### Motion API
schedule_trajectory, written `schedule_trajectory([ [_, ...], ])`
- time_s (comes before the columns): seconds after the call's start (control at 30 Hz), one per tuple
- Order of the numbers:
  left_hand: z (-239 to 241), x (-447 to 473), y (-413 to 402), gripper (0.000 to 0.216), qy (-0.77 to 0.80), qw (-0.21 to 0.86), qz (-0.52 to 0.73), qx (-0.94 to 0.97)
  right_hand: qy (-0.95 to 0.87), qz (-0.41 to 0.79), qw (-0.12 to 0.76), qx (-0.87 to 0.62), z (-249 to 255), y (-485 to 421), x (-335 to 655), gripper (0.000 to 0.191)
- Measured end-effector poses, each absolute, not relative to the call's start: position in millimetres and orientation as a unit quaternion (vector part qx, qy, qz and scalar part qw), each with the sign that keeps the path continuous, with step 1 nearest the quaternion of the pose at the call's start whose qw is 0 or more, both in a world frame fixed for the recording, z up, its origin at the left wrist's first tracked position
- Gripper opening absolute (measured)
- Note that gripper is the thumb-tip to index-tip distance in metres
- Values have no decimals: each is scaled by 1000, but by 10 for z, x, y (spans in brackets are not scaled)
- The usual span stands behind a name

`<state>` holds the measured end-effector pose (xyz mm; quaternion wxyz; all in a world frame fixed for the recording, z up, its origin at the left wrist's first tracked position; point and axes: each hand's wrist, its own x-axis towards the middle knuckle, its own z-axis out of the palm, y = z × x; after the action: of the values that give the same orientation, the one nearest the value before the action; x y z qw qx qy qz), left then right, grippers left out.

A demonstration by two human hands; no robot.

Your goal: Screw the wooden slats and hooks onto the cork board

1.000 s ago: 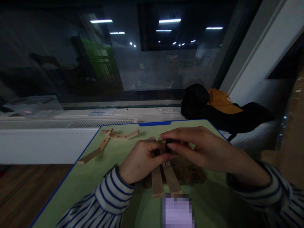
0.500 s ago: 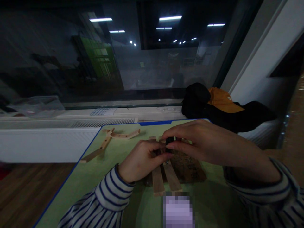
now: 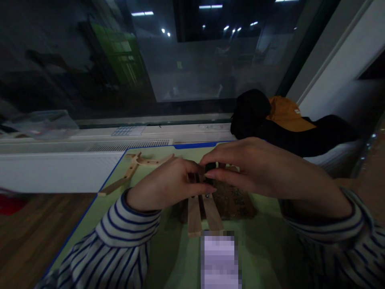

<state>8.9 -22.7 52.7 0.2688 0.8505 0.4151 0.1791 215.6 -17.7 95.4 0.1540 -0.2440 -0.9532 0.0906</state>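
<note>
Grip in right hand [image 3: 255, 168] pinches a black piece [image 3: 211, 166] at wooden slats [image 3: 213, 216]; in left hand [image 3: 162, 185], unclear.

I've got left hand [image 3: 164, 184] and right hand [image 3: 249, 168] close together toward the tabletop's [image 3: 171, 249] far edge, right fingers [image 3: 224, 174] pinched, left ones curled.

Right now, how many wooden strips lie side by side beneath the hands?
2: the left strip and, just right of it across a narrow gap, the right strip. The left hand and right hand partly cover their farther parts, so another could be hidden.
</note>
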Motion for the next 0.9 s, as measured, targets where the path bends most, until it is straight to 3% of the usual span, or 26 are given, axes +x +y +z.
schedule_trajectory([
  [0.63,340,128,-195,13,413,328,225,819,-942,91,204,-248,919,-141,2120,26],
  [0.9,378,113,-199,13,398,364,214,814,-937,202,172,-227,991,-139,2185,25],
])
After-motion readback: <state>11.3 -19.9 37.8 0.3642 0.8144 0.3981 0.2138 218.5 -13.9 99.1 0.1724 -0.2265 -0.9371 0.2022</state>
